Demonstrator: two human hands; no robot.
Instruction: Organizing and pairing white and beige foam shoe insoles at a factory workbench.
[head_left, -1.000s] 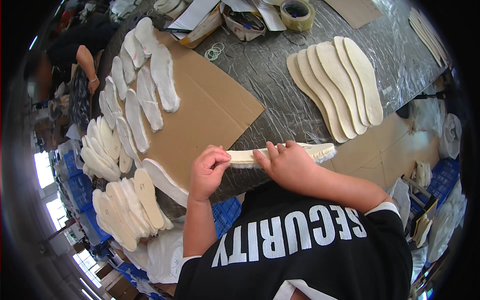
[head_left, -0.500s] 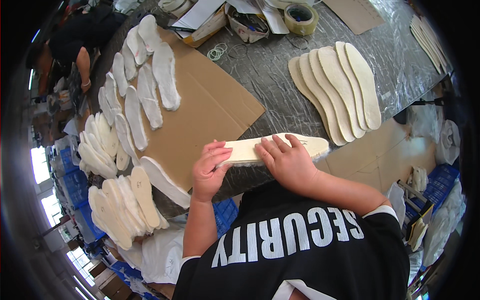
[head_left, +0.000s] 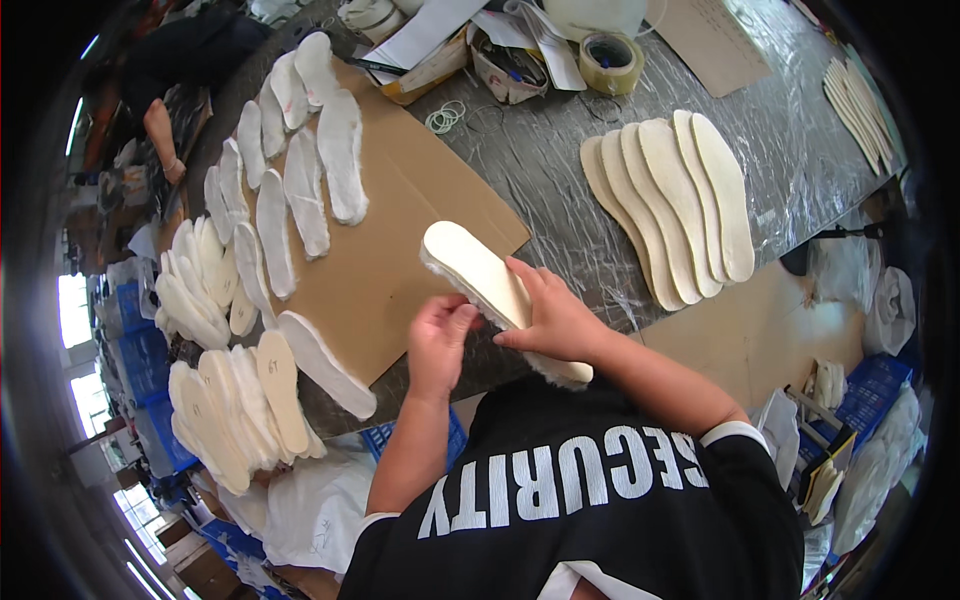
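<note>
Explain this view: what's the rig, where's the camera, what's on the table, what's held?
No machine here, just a person's two bare hands. The camera sits on the person's head, looking down through a fisheye lens, so straight edges bend.

The right hand grips a fuzzy-edged cream insole around its middle. The left hand is at the insole's fuzzy left edge; whether it pinches anything is unclear.

On the dark table, white fluffy insoles lie on and beside brown cardboard. Right of that is an overlapping row of cream insoles, with a tape roll beyond.
</note>
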